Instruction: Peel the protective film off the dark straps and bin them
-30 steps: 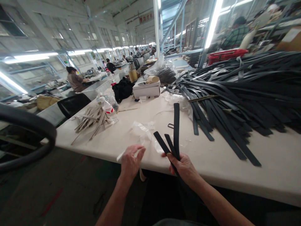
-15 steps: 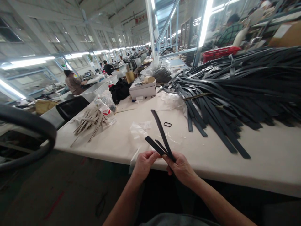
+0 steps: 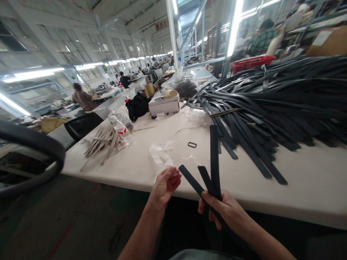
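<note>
Near the table's front edge, my right hand [image 3: 225, 209] is closed around several flat black straps [image 3: 215, 159]. Their ends fan out above my fist, one standing taller than the others, and their lower parts are hidden by the hand and the dark background. To the left, my left hand [image 3: 166, 184] is apart from the straps, its fingers curled and the thumb meeting the fingertips. Whether something small sits in that pinch I cannot make out. Just beyond it lies clear plastic film [image 3: 162, 153]. A black rectangular ring buckle [image 3: 192, 144] rests on the tabletop ahead of my hands.
A large heap of black straps [image 3: 284, 104] covers the table's right side. Beige strips [image 3: 104, 141] and a plastic bottle [image 3: 123, 131] lie on the left. Farther back are a white box [image 3: 164, 104], a black bag [image 3: 137, 106] and a red crate [image 3: 252, 63]. People sit at distant workstations.
My hands have parted. The right moved right and slightly down with the straps, which now fan out more upright; the left let go of the straps and stays near the plastic film.
</note>
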A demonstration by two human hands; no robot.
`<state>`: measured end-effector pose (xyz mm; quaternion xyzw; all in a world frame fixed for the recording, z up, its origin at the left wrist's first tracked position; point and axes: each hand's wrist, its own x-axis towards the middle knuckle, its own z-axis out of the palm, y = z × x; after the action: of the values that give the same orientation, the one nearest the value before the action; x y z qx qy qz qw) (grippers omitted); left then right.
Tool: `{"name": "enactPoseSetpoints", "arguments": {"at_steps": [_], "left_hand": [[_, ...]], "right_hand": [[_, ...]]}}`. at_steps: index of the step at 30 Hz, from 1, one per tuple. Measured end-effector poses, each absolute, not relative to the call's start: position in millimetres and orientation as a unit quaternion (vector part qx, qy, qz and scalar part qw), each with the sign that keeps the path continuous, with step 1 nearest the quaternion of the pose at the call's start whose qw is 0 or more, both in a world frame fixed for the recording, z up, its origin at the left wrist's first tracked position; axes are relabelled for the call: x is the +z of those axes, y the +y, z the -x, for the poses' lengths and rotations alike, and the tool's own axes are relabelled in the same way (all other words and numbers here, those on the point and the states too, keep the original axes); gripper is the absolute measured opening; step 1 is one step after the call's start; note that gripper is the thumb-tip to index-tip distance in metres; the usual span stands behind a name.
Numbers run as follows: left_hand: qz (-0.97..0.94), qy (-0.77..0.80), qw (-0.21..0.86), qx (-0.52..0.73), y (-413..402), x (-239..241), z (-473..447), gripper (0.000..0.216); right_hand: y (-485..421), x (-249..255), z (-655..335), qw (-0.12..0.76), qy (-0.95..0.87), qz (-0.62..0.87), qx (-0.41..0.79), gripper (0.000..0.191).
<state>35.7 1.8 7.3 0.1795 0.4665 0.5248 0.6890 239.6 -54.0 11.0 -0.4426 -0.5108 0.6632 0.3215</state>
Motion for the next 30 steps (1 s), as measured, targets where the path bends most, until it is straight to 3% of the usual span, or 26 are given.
{"name": "enactPoseSetpoints", "arguments": {"at_steps": [12, 23, 30], "left_hand": [[-0.147, 0.427, 0.714, 0.535, 4.1, 20.5, -46.2, 0.018], [-0.193, 0.406, 0.736, 0.506, -3.5, 15.2, -50.8, 0.034], [-0.247, 0.39, 0.724, 0.512, -2.8, 15.6, -60.2, 0.035]], "right_hand": [[-64.6, 6.8, -235.6, 0.274, -0.571, 0.474, 0.611, 0.064], [-56.0, 10.9, -229.9, 0.285, -0.583, 0.518, 0.558, 0.062], [-40.2, 21.7, -222.7, 0.319, -0.571, 0.46, 0.601, 0.063]]}}
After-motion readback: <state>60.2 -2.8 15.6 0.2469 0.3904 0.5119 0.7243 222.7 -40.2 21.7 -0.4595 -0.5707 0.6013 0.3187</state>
